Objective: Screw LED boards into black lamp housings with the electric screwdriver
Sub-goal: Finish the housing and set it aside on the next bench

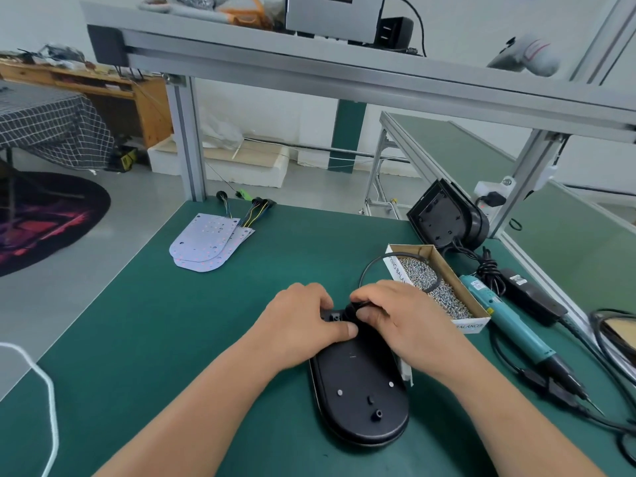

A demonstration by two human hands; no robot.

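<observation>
A black oval lamp housing (359, 397) lies flat on the green mat, back side up, in front of me. My left hand (303, 327) grips its far end, thumb pressed on the top face. My right hand (399, 321) pinches a black cable (370, 266) where it enters the housing's far end; the cable loops up over the screw box. A stack of LED boards (203, 244) with coloured wires lies at the far left of the mat. The teal electric screwdriver (509, 321) lies on the mat to the right, untouched.
A cardboard box of screws (437, 284) sits just beyond my right hand. More black housings (444, 216) lean against the frame post at the back right. A black power adapter (530, 294) and cables lie at the right edge. An aluminium shelf (344, 74) crosses overhead.
</observation>
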